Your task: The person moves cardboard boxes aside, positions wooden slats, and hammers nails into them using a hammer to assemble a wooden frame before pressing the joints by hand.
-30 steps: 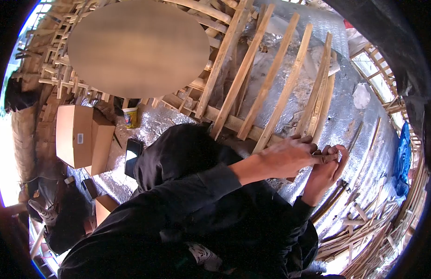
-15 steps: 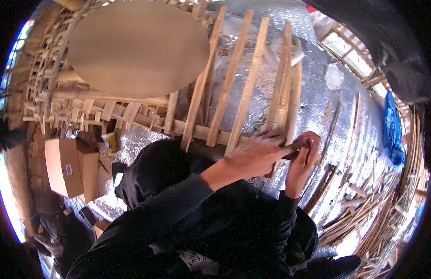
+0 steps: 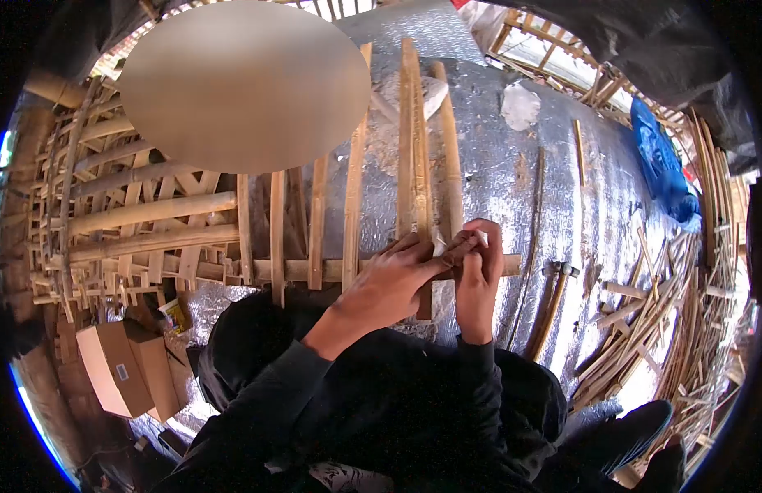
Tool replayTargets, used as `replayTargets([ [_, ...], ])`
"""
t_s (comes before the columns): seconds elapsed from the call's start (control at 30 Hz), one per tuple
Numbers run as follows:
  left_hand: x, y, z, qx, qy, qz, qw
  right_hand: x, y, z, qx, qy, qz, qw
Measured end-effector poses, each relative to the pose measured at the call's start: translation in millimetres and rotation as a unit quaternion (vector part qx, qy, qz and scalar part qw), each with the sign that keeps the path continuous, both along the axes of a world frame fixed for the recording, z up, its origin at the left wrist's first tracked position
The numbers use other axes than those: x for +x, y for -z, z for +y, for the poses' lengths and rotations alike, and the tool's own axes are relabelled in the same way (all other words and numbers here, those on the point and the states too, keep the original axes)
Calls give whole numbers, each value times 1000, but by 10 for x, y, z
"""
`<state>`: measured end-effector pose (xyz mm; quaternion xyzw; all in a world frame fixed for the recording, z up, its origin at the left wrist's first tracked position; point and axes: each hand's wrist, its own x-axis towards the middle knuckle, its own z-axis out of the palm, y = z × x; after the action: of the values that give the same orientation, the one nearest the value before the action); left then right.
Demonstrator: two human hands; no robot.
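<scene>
My left hand [image 3: 389,279] is closed over a bamboo slat [image 3: 419,164] where it crosses the long bamboo rail [image 3: 299,269]. The slat's lower end sticks out below the fingers. Close beside it, my right hand [image 3: 478,287] is bent in a pinch, its fingertips meeting those of the left. Whatever sits between those fingertips is too small and covered to make out. Another slat [image 3: 448,148] runs down to the right hand. Further slats [image 3: 356,189] lie across the rail to the left, spaced apart.
A hammer [image 3: 555,306] lies right of my hands on the silver foil sheet [image 3: 496,172]. Bundled bamboo strips [image 3: 644,329] are at far right, below a blue plastic sheet [image 3: 665,177]. A cardboard box [image 3: 114,374] stands at lower left, near a bamboo lattice [image 3: 151,226].
The camera view has turned, so the slats and rail appear further left and more upright. Both hands remain together at the same part of the rail, with small finger shifts.
</scene>
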<state>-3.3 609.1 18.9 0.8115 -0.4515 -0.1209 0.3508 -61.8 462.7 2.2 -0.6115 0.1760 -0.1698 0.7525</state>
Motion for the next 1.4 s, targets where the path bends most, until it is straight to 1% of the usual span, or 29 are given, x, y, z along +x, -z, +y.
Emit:
replayTargets([
  [0.07,-8,15,3,22,-6,4,1000,2,-18,14,-23,5,9,1000],
  [0.13,-25,-14,-8,10,-6,-1,1000,6,-52,32,-26,6,29,999],
  [0.2,-27,-48,-18,33,-10,18,999,6,0,38,-65,11,42,997],
  [0.23,-24,-29,-19,28,-8,6,1000,1,-27,43,-86,15,61,994],
  [0.27,-23,-28,-21,25,-4,7,1000,0,8,48,-107,22,56,992],
  [0.33,-23,-47,-23,5,-6,-9,1000,-3,38,48,-113,24,63,991],
  [0.37,-18,-89,-33,33,-5,25,999,-6,38,42,-111,21,63,992],
  [0.47,-42,-110,-20,12,-19,48,999,-5,43,27,-85,17,50,995],
  [0.5,-29,-86,-22,4,-17,66,998,-7,63,12,-121,17,19,992],
  [0.53,-22,-106,-29,2,-11,66,998,-9,74,-3,-123,23,19,992],
  [0.6,-25,-162,-42,17,-25,77,997,-14,93,-32,-54,13,-7,998],
  [0.67,-31,-100,-43,16,-16,73,997,-29,97,-23,-59,22,-9,998],
  [0.73,-18,-25,-53,-12,-19,27,999,-27,48,-5,90,17,-17,996],
  [0.77,-26,-9,-62,-25,-21,25,999,-15,134,-20,54,20,-34,998],
  [0.9,-42,-133,-97,-12,-17,23,1000,-30,65,-13,67,14,-52,996],
  [0.93,-42,-160,-100,-12,-19,50,999,-40,55,-13,67,16,-53,996],
  [0.97,-40,-170,-109,-12,-21,76,997,-47,51,-21,41,14,-48,998],
  [1.0,-35,-164,-117,-12,-19,72,997,-33,39,-23,16,11,-45,999],
  [1.03,-26,-152,-103,-22,-11,43,999,-36,-32,-6,51,2,-46,998],
  [1.07,-24,-131,-80,-29,-4,16,999,-27,-37,14,51,7,-51,997],
  [1.13,-5,-83,-66,-16,-5,34,999,20,7,47,42,21,-81,996],
  [1.2,-28,-71,-63,-23,-13,-5,1000,16,-10,43,41,16,-64,997],
  [1.3,-15,-38,-64,-26,-5,-19,999,2,23,30,15,9,-47,999],
  [1.37,-26,-102,-92,-20,-13,-2,1000,7,19,39,-15,11,-37,999],
  [1.4,-40,-129,-86,-11,-26,15,999,3,12,52,-6,15,-25,1000],
])
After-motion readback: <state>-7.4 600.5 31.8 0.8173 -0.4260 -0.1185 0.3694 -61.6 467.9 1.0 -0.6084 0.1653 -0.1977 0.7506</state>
